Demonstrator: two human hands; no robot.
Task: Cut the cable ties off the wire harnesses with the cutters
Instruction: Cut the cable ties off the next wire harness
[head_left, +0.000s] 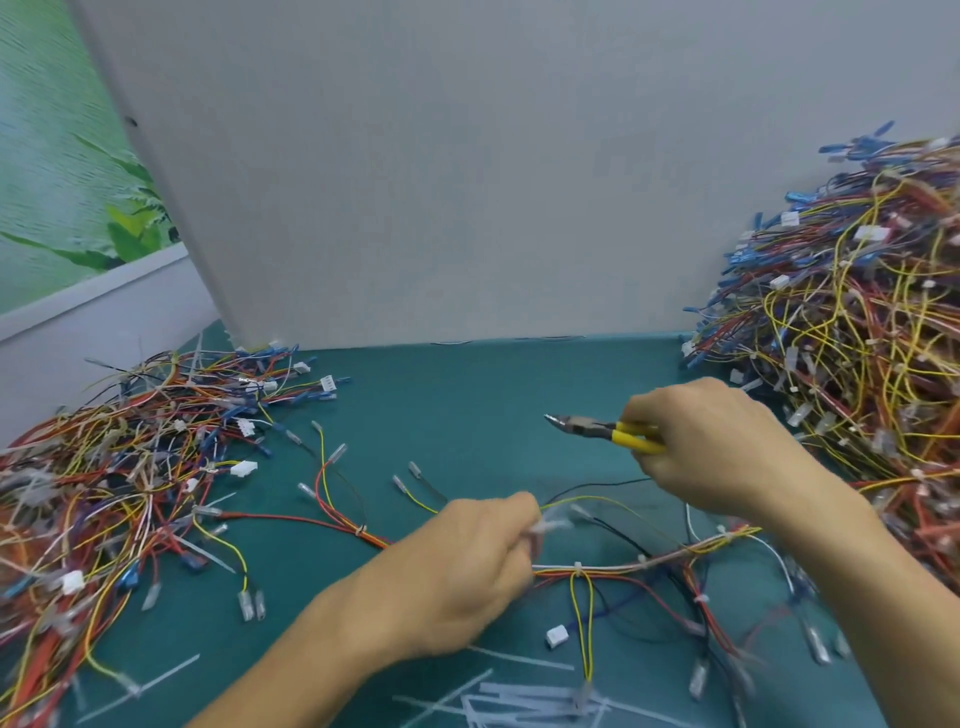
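The harness I'm working on is lying across the middle of the green mat, just in front of me. It's a bundle of red, yellow, black and white wires with a white cable tie wrapped round it near my left hand. That hand has its fingers curled round the left end of the bundle. There's a blurry white bit at the fingertips, and I can't tell what it is.

My right hand is wrapped around the yellow handles of the cutters. They're up above the harness with the nose pointing left, not touching any wire.

Loose cut ties are scattered on the mat at the near edge. There's a flat heap of harnesses to the left and a much taller stack on the right. A grey board stands at the back.
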